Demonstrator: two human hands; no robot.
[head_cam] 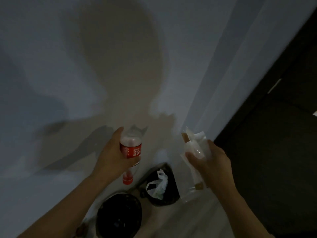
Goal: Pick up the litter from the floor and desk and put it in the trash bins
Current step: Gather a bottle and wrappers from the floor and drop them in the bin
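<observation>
Your left hand (111,157) curls around a clear bottle (130,149) with a red label, held cap down at centre. At 3 o'clock from it, well apart, your right hand (211,162) grips a crumpled clear wrapper (193,143). At 6 o'clock, a large black bin (109,203) stands open against the pale wall (85,66). A smaller bin (173,179) with white plastic inside sits just beside it at its 2 o'clock. A dark door (274,152) closes off the right. The picture is dim and blurred. You cannot make out the large bin's contents, and its lower edge is cut off.
</observation>
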